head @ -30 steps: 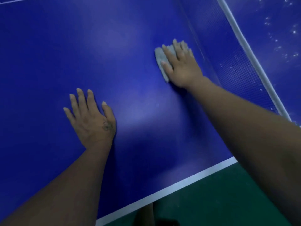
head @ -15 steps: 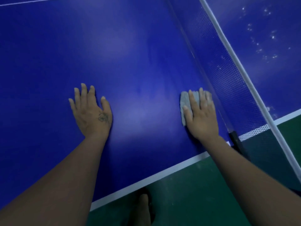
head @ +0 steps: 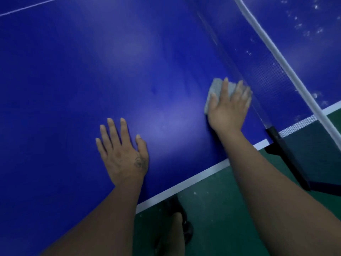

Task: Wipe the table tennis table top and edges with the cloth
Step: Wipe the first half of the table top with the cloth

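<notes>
Two open grips lie flat on the blue counter (head: 92,71), the left grip (head: 123,156) bracing, the right grip (head: 228,108) pressing the grey cloth (head: 215,91) just beside the net (head: 267,76) mid-wipe; next, probably the near edge.

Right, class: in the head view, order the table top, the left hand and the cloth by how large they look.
1. table top, filling most of the view.
2. left hand.
3. cloth, as far as it shows; the right hand covers much of it, so its full size is unsure.

Right hand (head: 228,109) slid cloth (head: 215,89) along net (head: 267,80) toward table edge (head: 184,187).
</notes>
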`<state>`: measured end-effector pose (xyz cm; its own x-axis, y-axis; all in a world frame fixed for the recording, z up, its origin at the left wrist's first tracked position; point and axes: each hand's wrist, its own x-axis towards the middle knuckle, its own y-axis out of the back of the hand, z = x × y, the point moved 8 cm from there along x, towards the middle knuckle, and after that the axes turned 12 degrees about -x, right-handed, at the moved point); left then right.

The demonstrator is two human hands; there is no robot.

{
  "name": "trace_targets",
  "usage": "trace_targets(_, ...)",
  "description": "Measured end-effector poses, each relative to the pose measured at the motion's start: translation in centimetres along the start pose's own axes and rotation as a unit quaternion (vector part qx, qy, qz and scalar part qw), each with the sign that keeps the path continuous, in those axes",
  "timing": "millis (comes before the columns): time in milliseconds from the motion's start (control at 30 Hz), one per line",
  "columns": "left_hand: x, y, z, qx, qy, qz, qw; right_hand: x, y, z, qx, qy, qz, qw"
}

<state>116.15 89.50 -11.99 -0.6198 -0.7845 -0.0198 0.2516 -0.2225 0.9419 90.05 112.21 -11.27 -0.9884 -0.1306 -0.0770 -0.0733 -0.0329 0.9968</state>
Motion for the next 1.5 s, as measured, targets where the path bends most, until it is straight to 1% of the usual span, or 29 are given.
trace_targets(33,0.0,0.1,0.0,-0.004,-0.002,0.002,1.000,0.8,0.0,-1.6,0.006,-0.015,-0.001,1.000)
trace_targets(100,0.0,0.2,0.1,-0.008,-0.005,0.008,1.000,1.5,0.0,-5.4,0.010,-0.011,-0.002,1.000)
trace_targets(167,0.0,0.4,0.0,-0.010,-0.003,0.011,1.000,0.8,0.4,-9.5,0.014,0.025,0.007,1.000)
trace_targets(267,0.0,0.9,0.1,-0.022,-0.009,0.015,1.000,-2.6,0.8,-14.5,0.029,0.114,0.021,0.993)
trace_targets(333,0.0,1.2,0.3,-0.022,-0.007,0.017,1.000,-6.1,0.6,-15.8,0.046,0.181,0.031,0.982)
trace_targets(367,0.0,1.3,0.4,-0.021,-0.007,0.017,1.000,-8.0,0.5,-15.3,0.061,0.208,0.039,0.975)
trace_targets(433,-0.1,1.4,0.5,-0.020,-0.008,0.017,1.000,-11.4,0.3,-12.2,0.094,0.227,0.067,0.967)
trace_targets(467,-0.1,1.5,0.5,-0.018,-0.006,0.017,1.000,-12.7,0.1,-9.7,0.108,0.215,0.082,0.967)
trace_targets(533,-0.1,1.6,0.5,-0.019,-0.004,0.015,1.000,-14.6,-0.5,-3.5,0.081,0.146,0.094,0.981)
trace_targets(567,-0.1,1.7,0.5,-0.021,-0.004,0.015,1.000,-15.5,-0.8,-0.6,0.054,0.102,0.085,0.990)
trace_targets(633,-0.1,1.7,0.5,-0.022,-0.003,0.016,1.000,-17.0,-1.5,3.0,0.017,0.020,0.040,0.999)
trace_targets(700,-0.1,1.6,0.5,-0.021,-0.001,0.016,1.000,-17.5,-1.9,3.2,0.013,-0.023,0.013,1.000)
trace_targets(733,-0.1,1.6,0.5,-0.022,-0.002,0.017,1.000,-17.1,-1.6,2.1,0.015,-0.025,0.015,0.999)
trace_targets(800,-0.1,1.5,0.5,-0.021,-0.006,0.016,1.000,-14.9,-1.0,-1.3,0.018,0.006,0.028,0.999)
trace_targets(867,0.0,1.4,0.4,-0.021,-0.006,0.020,1.000,-11.9,-0.4,-5.5,0.032,0.076,0.034,0.996)
trace_targets(933,-0.1,1.4,0.3,-0.021,-0.007,0.025,0.999,-9.0,0.0,-9.0,0.025,0.164,0.023,0.986)
trace_targets(967,-0.2,1.4,0.3,-0.019,-0.008,0.026,0.999,-7.5,0.1,-9.7,0.014,0.197,0.018,0.980)
trace_targets(1000,-0.2,1.3,0.4,-0.018,-0.009,0.025,0.999,-5.7,0.2,-9.5,0.007,0.206,0.016,0.978)
trace_targets(1033,-0.2,1.3,0.4,-0.018,-0.008,0.024,1.000,-3.9,0.3,-8.1,0.005,0.190,0.015,0.982)
trace_targets(1100,-0.2,1.2,0.3,-0.022,-0.008,0.025,0.999,-1.5,0.3,-3.0,-0.002,0.108,0.008,0.994)
trace_targets(1200,-0.1,1.1,0.3,-0.021,-0.008,0.019,1.000,-3.1,0.0,4.0,-0.006,-0.005,-0.002,1.000)
trace_targets(1267,-0.1,1.1,0.2,-0.020,-0.007,0.019,1.000,-6.9,0.1,4.3,-0.004,-0.041,0.004,0.999)
trace_targets(1300,-0.1,1.2,0.2,-0.020,-0.007,0.018,1.000,-9.1,0.0,3.1,0.000,-0.042,0.010,0.999)
trace_targets(1333,-0.2,1.2,0.3,-0.020,-0.007,0.016,1.000,-11.3,0.0,1.3,0.008,-0.024,0.019,1.000)
trace_targets(1367,-0.2,1.2,0.4,-0.020,-0.007,0.015,1.000,-13.6,-0.1,-1.1,0.023,0.012,0.031,0.999)
trace_targets(1433,-0.1,1.2,0.3,-0.020,-0.004,0.014,1.000,-18.7,-0.4,-5.9,0.064,0.119,0.046,0.990)
trace_targets(1500,0.0,1.1,0.3,-0.023,-0.008,0.018,1.000,-22.9,-1.0,-8.0,0.098,0.210,0.047,0.972)
